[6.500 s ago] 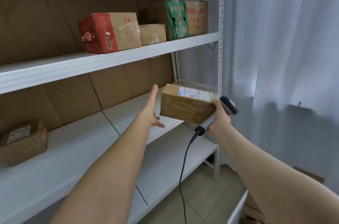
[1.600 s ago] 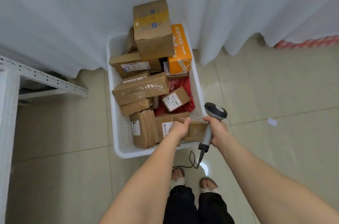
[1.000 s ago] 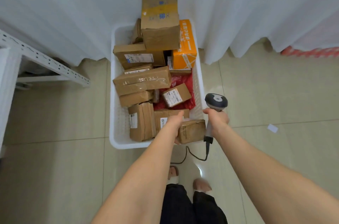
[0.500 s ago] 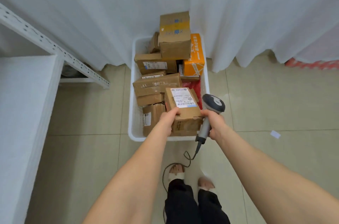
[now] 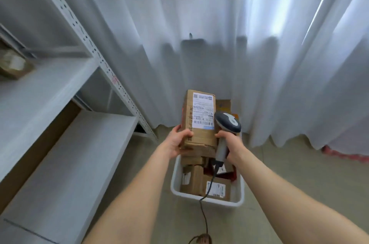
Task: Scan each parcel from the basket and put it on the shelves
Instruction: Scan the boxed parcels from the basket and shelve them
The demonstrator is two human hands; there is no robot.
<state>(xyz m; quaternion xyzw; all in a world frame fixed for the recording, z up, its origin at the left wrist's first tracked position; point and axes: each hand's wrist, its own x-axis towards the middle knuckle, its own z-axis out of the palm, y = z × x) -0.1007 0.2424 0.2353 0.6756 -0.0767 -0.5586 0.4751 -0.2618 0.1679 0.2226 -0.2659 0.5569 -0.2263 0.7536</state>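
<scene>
My left hand (image 5: 178, 139) grips the lower left of a brown cardboard parcel (image 5: 196, 137), lifted above the basket with its white shipping label (image 5: 202, 111) facing me. My right hand (image 5: 227, 139) holds a grey handheld scanner (image 5: 227, 125) by its handle, its head right beside the label's barcode, and its fingertips touch the parcel's right edge. The scanner's black cable (image 5: 205, 199) hangs down to the floor. Below, the white basket (image 5: 175, 179) on the floor holds several more brown parcels (image 5: 192, 178).
White metal shelves (image 5: 60, 143) stand on the left, with a slanted perforated upright (image 5: 111, 80). One brown parcel (image 5: 14, 66) lies on the upper shelf at far left. White curtains (image 5: 239, 44) hang behind the basket. Something red (image 5: 343, 153) lies under the curtain at right.
My left hand has lifted the parcel out of the basket and up to label-facing position. The scanner came up beside it. My view tilted up from the floor toward the curtain and shelves.
</scene>
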